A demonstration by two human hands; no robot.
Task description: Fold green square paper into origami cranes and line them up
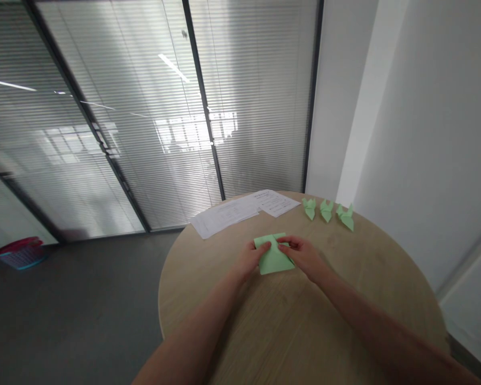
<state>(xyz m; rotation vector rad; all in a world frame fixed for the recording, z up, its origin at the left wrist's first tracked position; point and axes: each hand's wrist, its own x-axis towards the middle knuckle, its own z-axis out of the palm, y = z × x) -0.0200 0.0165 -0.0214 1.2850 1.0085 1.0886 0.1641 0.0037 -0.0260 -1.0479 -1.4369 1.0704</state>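
A green sheet of folded paper [276,262] is held between my hands, over the middle of the round table. My left hand [254,255] grips its left side, thumb on top and the other fingers hidden underneath. At the upper right edge, my right hand [300,252] pinches the paper between thumb and fingers. The sheet looks roughly square, with a fold line running near its top right. Beyond my right hand stand three green folded paper figures [326,211] in a row.
White printed sheets [228,214] overlap at the far edge of the round wooden table [304,331]. Glass partitions with blinds [260,107] rise behind it, and a white wall [433,133] stands close on the right. A red and blue basket [22,254] sits on the floor at left.
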